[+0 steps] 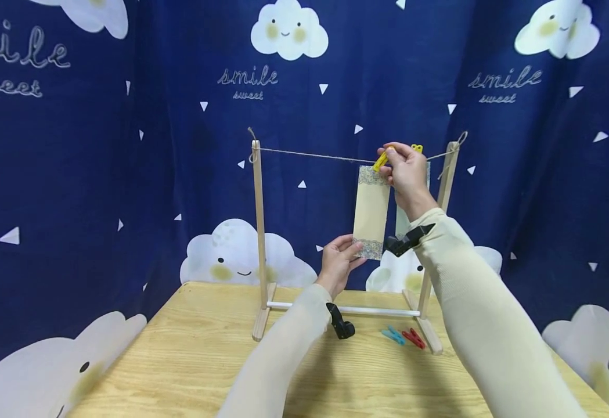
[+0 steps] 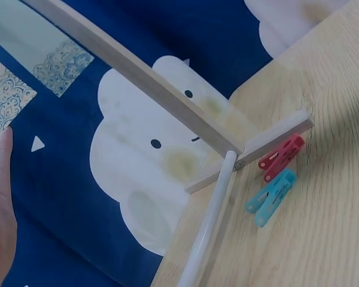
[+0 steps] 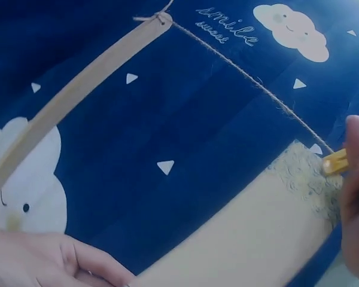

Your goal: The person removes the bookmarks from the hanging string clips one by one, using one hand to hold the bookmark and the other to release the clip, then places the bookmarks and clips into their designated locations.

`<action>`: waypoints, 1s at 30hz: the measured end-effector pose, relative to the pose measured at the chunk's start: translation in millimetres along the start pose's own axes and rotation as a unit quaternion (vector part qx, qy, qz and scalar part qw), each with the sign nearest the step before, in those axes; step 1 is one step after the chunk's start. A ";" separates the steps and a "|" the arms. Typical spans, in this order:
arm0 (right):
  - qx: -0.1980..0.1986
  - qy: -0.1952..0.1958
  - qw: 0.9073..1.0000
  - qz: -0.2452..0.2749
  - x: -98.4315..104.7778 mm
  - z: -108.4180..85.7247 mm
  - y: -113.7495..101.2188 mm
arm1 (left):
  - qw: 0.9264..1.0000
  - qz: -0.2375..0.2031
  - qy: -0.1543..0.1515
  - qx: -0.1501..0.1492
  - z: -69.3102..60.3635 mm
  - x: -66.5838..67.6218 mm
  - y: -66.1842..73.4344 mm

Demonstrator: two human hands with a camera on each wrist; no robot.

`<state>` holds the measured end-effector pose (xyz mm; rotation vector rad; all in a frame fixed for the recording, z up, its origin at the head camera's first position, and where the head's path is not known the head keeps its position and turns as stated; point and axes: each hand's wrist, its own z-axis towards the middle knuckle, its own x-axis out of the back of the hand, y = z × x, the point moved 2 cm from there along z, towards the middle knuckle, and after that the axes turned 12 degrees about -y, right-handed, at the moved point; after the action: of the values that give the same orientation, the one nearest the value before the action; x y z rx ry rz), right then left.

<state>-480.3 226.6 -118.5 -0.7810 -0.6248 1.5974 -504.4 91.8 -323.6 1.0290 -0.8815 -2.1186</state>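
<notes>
A cream paper card point(image 1: 371, 209) with lacy patterned ends hangs upright at the string point(image 1: 314, 155). My right hand point(image 1: 410, 177) pinches a yellow clothespin point(image 1: 381, 161) at the card's top edge; in the right wrist view the clothespin point(image 3: 335, 162) meets the string there. Lower down, my left hand point(image 1: 338, 262) holds the card's bottom left corner between thumb and fingers. Partly hidden behind my right hand hangs a pale blue-green card point(image 1: 402, 223), with another yellow clothespin point(image 1: 416, 148) above it. Its patterned lower end point(image 2: 63, 67) shows in the left wrist view.
The string runs between two wooden posts point(image 1: 259, 220) joined low down by a white rod point(image 1: 377, 312). On the wooden table point(image 1: 200, 348), a blue clothespin point(image 1: 393, 335) and a red clothespin point(image 1: 414, 338) lie near the right foot. A dark blue curtain point(image 1: 194, 174) hangs behind.
</notes>
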 end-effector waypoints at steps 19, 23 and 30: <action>0.041 0.053 0.975 0.211 -1.0 0.0 -14.0 | 0.999 0.030 0.028 -0.023 0.4 11.3 8.9; 0.030 0.033 0.980 0.194 -1.9 -3.7 -14.4 | 0.999 0.030 0.032 -0.020 -3.3 15.7 7.8; 0.014 0.009 0.984 0.179 3.1 -13.4 -4.6 | 0.999 0.034 0.040 -0.007 -16.7 20.0 6.0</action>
<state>-467.3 230.1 -123.9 -0.9236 -0.4642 1.9192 -499.3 68.3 -335.2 1.0553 -0.8488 -2.0104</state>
